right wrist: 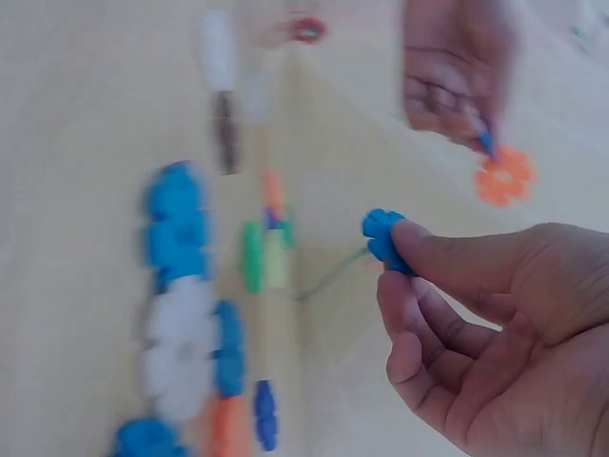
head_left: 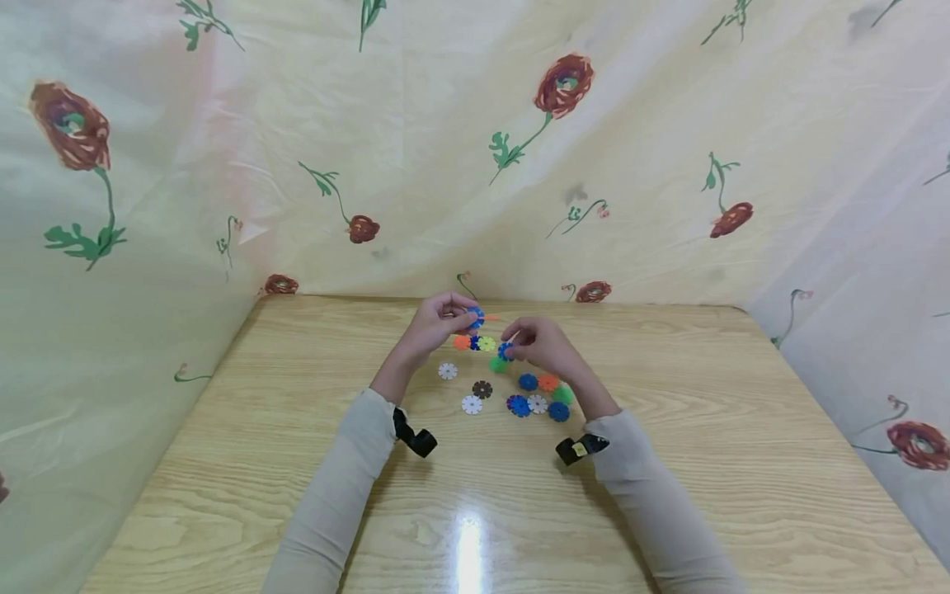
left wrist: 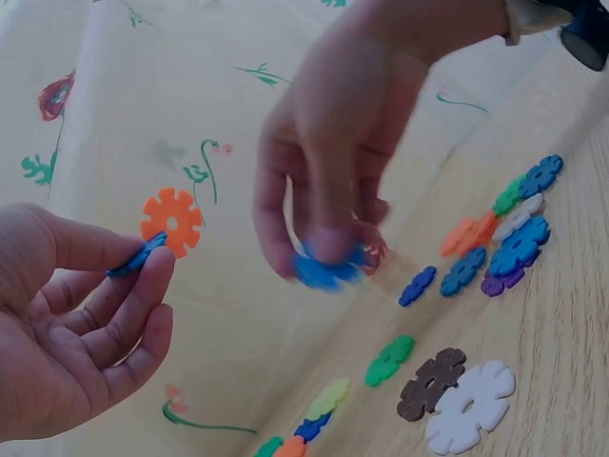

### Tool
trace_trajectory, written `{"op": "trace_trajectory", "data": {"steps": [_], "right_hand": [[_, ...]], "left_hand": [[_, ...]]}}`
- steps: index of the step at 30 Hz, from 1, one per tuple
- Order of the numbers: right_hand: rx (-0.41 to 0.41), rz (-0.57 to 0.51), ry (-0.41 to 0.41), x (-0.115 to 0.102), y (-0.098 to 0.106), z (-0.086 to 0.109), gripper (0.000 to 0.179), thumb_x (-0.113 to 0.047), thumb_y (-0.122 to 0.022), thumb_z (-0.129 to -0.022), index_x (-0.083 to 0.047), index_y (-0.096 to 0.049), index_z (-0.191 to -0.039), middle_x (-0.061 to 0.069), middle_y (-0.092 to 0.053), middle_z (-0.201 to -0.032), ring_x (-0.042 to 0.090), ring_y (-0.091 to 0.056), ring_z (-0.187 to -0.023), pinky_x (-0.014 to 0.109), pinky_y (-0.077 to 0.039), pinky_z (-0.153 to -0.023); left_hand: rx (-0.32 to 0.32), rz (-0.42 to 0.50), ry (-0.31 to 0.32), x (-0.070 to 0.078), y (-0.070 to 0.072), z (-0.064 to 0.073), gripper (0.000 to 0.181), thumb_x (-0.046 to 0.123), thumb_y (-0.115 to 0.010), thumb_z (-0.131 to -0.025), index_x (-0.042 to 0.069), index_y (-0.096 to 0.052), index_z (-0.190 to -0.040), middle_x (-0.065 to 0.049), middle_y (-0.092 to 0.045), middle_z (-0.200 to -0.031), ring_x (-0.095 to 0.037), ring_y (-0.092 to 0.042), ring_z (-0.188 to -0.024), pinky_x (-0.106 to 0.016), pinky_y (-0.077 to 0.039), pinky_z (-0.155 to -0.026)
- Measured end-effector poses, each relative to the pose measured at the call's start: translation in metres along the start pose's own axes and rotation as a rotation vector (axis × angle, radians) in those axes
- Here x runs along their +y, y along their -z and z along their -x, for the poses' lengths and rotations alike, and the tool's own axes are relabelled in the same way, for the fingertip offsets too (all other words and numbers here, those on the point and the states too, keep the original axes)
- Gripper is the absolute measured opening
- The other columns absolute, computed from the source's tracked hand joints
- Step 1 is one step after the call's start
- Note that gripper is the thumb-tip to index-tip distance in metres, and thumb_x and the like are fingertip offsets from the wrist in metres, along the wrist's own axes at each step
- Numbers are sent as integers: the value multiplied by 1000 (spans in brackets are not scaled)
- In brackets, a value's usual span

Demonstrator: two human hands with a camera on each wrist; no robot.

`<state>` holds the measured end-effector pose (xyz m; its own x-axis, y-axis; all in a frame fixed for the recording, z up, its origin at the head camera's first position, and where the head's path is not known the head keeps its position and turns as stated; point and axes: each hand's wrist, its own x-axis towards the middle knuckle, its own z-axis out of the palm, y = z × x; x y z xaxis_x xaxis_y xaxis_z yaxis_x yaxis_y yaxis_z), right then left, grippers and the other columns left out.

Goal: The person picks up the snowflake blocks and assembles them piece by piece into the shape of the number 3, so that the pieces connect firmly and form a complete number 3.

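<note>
My left hand (head_left: 436, 323) pinches a blue notched plastic disc (left wrist: 140, 256) between thumb and fingers, above the table. Slotted into its edge at an angle is an orange notched disc (left wrist: 171, 223), which sticks out past the fingertips. To the right, my right hand (head_left: 547, 343) holds another blue notched disc (right wrist: 383, 236) by its edge, thumb against fingers. The two hands are apart, and the held pieces do not touch. Below the right hand lies a green disc (left wrist: 390, 361); under the left lie orange, dark blue and yellow-green discs (head_left: 486, 343).
On the wooden table (head_left: 297, 462) lie a brown disc (head_left: 482, 388), a white disc (head_left: 472, 404) below it and another white disc (head_left: 448, 371). Several blue, orange, green and white discs cluster by the right forearm. A flowered cloth (head_left: 416, 165) hangs behind the table.
</note>
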<state>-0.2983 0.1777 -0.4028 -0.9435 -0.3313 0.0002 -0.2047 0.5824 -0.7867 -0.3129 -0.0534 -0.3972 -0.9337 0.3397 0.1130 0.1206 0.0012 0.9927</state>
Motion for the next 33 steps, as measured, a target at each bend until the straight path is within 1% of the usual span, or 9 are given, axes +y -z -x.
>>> {"op": "trace_trajectory", "data": {"steps": [3, 6, 10, 13, 16, 20, 27, 29, 33], "right_hand": [[90, -112, -6, -4, 8, -1, 18, -9, -72, -95, 1, -71, -110, 14, -70, -92, 29, -66, -82, 39, -59, -72], [148, -222, 11, -6, 13, -1, 23, -10, -71, -96, 5, -69, -114, 17, -71, -97, 24, -68, -82, 37, -61, -77], [195, -326, 36, -8, 16, 1, 26, -9, -69, -97, 7, -66, -117, 13, -72, -95, 12, -70, -76, 35, -63, -77], [213, -371, 41, -10, 18, 2, 26, -9, -69, -98, 6, -66, -119, 5, -73, -91, 9, -70, -74, 35, -63, -76], [208, -386, 44, -12, 19, 4, 28, -10, -68, -98, 5, -66, -122, 2, -74, -90, 9, -71, -74, 33, -63, -76], [202, -409, 36, -12, 18, 4, 28, -10, -68, -98, 4, -66, -122, 7, -75, -93, 10, -71, -74, 31, -64, -75], [188, -410, 56, -12, 12, 2, 26, -10, -69, -97, 6, -66, -118, 25, -74, -102, 12, -74, -75, 33, -64, -76], [182, -405, 64, -12, 11, 1, 27, -11, -69, -98, 5, -66, -118, 27, -73, -104, 12, -74, -76, 35, -64, -78], [172, -404, 65, -11, 10, -1, 27, -12, -69, -98, 5, -65, -118, 26, -74, -104, 12, -74, -77, 37, -64, -79]], "left_hand": [[-2, 4, -1, 0, 1, 0, 22, 6, -62, -101, -5, -64, -120, -2, -69, -94, -21, -71, -86, -61, -51, -102], [-4, 5, 0, 0, 1, -1, 23, 6, -62, -101, -6, -64, -121, 0, -69, -92, -13, -70, -81, -58, -54, -100], [-1, -9, 7, -1, 2, -1, 25, 6, -62, -101, -8, -63, -123, 0, -68, -92, -15, -70, -83, -53, -56, -99], [2, -14, 14, -1, 2, -1, 27, 7, -62, -101, -8, -62, -124, -1, -68, -93, -17, -70, -85, -58, -53, -101], [3, -12, 24, -2, 2, -1, 27, 8, -62, -102, -7, -62, -124, -2, -68, -94, -18, -70, -86, -64, -48, -105], [5, -16, 30, -4, 1, 0, 26, 9, -62, -102, -5, -63, -123, -2, -68, -94, -22, -70, -88, -64, -48, -105], [11, -22, 31, -5, 1, 0, 23, 9, -62, -102, -3, -64, -121, -1, -69, -94, -50, -64, -106, -56, -54, -101], [11, -21, 32, -5, 1, 0, 23, 9, -62, -102, -3, -64, -121, -1, -69, -94, -49, -64, -105, -58, -52, -102], [11, -21, 33, -6, 1, -1, 25, 11, -62, -102, -3, -64, -122, -2, -70, -96, -33, -69, -95, -62, -49, -104]]}}
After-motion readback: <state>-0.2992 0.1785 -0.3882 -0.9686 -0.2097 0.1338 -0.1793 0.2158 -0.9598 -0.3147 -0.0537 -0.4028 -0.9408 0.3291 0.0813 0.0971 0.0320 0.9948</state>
